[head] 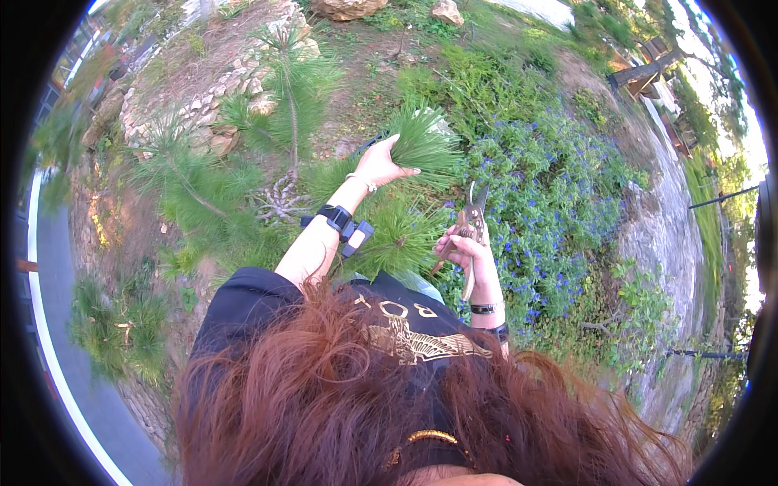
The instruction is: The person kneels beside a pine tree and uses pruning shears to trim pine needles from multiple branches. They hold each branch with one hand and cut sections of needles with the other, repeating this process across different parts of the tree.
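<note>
My left hand (378, 163) reaches forward and grips a tuft of long green pine needles (428, 146), with the thumb on its near side. The fingers behind the needles are partly hidden. My right hand (469, 252) holds a pair of pruning shears (474, 222) with worn, brownish handles. Their blades point away from me and stand apart, a short way to the right of the tuft and not touching it. Another pine shoot (399, 241) spreads its needles below my left hand, close to my body.
More pine branches (292, 109) rise at the left, near a bare knotted stem (281, 197). Blue-flowered plants (541, 200) grow densely at the right. Stacked stones (225, 91) and a boulder (347, 7) lie beyond. A paved road (91, 340) runs along the far left.
</note>
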A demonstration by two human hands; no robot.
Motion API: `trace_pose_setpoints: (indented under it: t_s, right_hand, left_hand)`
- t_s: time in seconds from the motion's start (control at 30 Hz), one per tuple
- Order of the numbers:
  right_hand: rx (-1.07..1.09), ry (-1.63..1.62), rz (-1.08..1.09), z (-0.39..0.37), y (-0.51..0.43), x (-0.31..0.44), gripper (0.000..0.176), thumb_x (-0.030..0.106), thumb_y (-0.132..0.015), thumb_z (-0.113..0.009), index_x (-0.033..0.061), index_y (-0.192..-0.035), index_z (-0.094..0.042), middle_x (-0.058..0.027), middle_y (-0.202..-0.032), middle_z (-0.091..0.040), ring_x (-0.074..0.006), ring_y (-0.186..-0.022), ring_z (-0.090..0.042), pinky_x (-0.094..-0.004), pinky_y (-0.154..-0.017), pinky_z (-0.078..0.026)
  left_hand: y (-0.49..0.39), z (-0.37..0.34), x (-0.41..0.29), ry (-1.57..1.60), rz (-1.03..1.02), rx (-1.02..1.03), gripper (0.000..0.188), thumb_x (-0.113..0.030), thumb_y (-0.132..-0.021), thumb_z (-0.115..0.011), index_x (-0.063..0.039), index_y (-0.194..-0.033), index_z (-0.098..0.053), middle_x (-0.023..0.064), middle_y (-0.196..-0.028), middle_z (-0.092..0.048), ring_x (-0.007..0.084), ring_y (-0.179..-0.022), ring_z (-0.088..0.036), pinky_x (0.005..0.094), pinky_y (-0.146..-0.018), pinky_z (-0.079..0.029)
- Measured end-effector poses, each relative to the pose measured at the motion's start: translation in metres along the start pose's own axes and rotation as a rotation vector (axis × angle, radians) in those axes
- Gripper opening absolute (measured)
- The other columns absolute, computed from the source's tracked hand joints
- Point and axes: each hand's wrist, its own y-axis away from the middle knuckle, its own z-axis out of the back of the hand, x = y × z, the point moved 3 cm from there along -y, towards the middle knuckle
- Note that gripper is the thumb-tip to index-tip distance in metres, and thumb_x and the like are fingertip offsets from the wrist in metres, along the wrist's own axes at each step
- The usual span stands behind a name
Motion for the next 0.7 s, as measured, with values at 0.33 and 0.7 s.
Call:
trace_pose_setpoints:
  t_s: [0.33,0.7]
  right_hand:
    - [0.337,-0.076,0.012,-0.050,0.012,0.048,0.048,0.015,-0.084,-0.067,-0.0047,-0.126,-0.054,-0.0203,-0.106,-0.065,-0.0382,-0.096,-0.069,-0.0540,-0.088,-0.057]
    - [0.822,-0.706,-0.320,-0.112,0.004,0.042,0.050,0.019,-0.090,-0.064,-0.0017,-0.134,-0.050,-0.0189,-0.091,-0.061,-0.0340,-0.077,-0.064,-0.0500,-0.066,-0.058]
  left_hand:
    - [0.025,0.025,-0.051,0.117,0.014,-0.219,0.054,-0.049,-0.077,-0.085,-0.008,-0.111,-0.072,0.0113,-0.102,-0.077,0.0238,-0.093,-0.073,0.0373,-0.086,-0.055]
    - [0.049,0.034,-0.068,0.081,0.043,-0.320,0.043,-0.040,-0.077,-0.088,-0.005,-0.095,-0.071,0.0076,-0.086,-0.073,0.0184,-0.079,-0.065,0.0350,-0.074,-0.052]
